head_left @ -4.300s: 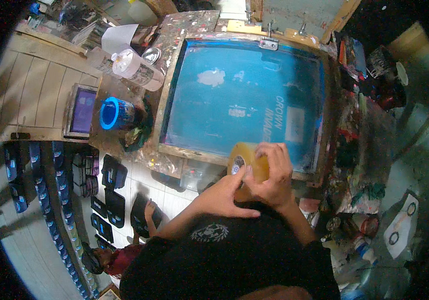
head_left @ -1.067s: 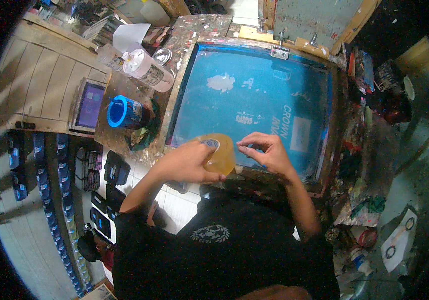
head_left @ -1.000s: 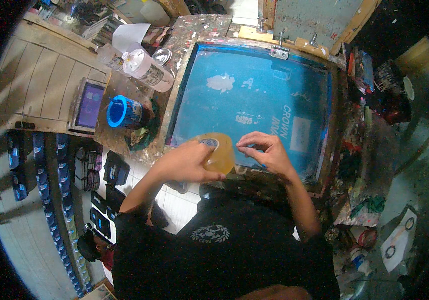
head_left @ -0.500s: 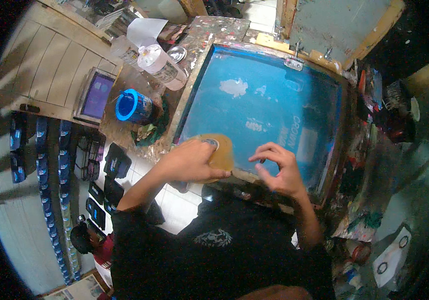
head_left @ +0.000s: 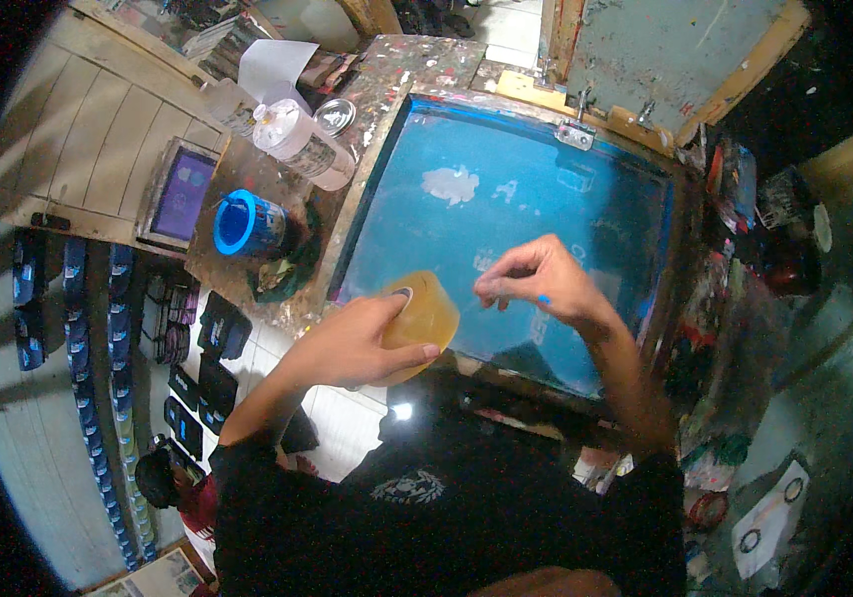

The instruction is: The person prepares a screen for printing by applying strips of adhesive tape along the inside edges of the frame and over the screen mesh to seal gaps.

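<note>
My left hand [head_left: 352,338] grips a wide roll of yellowish clear packing tape [head_left: 428,316], its thumb along the near side and its fingers at the core. The roll is held over the near left corner of a screen printing frame with blue mesh [head_left: 426,229]. Above that mesh, just right of the roll, my right hand [head_left: 546,284] has its fingertips pinched together. Whatever may be between those fingertips is too small to make out. A small blue mark shows on the right hand. Pale patches and lettering lie in the mesh.
A metal hinge clamp [head_left: 575,133] holds the frame's far edge. On the bench to the left stand a blue tub [head_left: 247,224], a plastic bottle [head_left: 302,144] and a round lid [head_left: 335,116]. Another person [head_left: 183,488] is at the lower left, near dark stacked items [head_left: 224,323].
My right hand has moved forward over the mesh, and its fingers have gone from curved apart to pinched. The tape roll has tilted a little in my left hand. The view has shifted slightly.
</note>
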Demonstrator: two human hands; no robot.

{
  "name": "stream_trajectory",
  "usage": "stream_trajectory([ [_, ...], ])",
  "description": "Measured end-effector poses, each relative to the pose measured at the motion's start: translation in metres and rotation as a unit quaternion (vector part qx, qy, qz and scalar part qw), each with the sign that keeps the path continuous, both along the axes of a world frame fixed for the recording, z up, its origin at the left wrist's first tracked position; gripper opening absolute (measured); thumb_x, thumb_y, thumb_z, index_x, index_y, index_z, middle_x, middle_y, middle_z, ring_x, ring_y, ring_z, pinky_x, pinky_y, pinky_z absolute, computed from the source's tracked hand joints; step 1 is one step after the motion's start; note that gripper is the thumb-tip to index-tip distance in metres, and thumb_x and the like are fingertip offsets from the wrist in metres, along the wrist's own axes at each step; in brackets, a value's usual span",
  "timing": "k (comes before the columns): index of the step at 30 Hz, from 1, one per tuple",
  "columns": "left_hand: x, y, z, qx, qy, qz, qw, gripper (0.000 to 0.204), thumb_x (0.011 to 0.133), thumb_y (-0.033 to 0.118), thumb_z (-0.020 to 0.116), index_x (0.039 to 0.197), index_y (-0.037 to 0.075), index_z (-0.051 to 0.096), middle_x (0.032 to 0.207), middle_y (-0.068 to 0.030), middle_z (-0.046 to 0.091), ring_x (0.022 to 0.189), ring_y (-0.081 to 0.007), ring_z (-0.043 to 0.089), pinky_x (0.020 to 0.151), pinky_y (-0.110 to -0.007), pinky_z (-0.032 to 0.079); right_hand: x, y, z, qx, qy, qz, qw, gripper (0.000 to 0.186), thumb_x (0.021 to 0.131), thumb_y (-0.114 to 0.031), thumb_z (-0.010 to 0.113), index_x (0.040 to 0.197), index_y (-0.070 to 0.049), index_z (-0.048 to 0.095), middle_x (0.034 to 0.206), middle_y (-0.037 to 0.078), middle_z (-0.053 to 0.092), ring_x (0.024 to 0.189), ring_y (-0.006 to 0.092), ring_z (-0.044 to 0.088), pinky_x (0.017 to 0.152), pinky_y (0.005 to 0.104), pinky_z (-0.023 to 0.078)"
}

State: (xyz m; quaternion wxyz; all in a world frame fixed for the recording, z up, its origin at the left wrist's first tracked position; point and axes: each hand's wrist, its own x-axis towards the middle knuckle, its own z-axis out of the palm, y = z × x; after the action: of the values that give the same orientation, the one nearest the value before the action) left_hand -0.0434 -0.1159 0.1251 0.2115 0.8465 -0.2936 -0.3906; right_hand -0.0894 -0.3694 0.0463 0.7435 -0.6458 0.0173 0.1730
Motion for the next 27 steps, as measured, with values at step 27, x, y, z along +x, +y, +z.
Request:
stream_trajectory([
  [27, -0.037, 0.075, 0.135, -0.279, -0.556, -0.171, 0.764, 0.044, 0.061, 0.052, 0.068, 0.083, 0.015, 0.058, 0.086, -0.0169, 0.061, 0.077, -0.0389, 0.056, 0.064, -0.046, 0.044, -0.274, -0.119, -0.152, -0.21, 0.019, -0.655, 0.726, 0.016, 0.074, -0.008, 0.075, 0.086, 0.0, 0.067, 0.084, 0.008, 0.066, 0.075, 0.0157, 0.062, 0.068, 0.0296, 0.051],
])
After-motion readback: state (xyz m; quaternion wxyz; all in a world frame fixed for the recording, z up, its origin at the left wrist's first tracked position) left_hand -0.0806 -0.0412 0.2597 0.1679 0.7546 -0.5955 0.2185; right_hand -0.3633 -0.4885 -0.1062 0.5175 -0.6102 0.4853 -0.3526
